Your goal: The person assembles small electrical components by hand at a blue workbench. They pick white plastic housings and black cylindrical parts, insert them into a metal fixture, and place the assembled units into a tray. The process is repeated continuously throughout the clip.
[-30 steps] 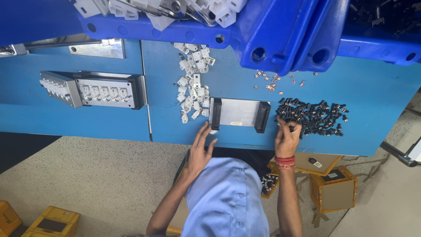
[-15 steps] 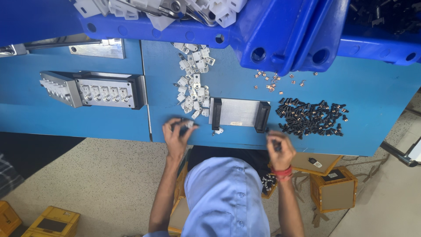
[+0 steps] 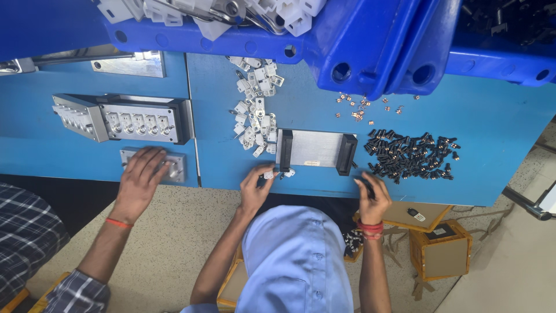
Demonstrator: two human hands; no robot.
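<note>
Just below the centre of the frame, a small white plastic part (image 3: 268, 173) is pinched in the fingertips of the left hand (image 3: 255, 188) at the near edge of the blue worktop (image 3: 498, 124), close beside the lower left corner of the grey metal fixture (image 3: 315, 150). The right hand (image 3: 373, 194) is curled shut around a small black part (image 3: 366, 184) below the fixture's right end, next to the heap of black parts (image 3: 411, 156). A pile of white parts (image 3: 255, 110) lies left of the fixture, and at lower left a co-worker's hand (image 3: 141, 181) rests flat on a small metal block (image 3: 174, 168).
</note>
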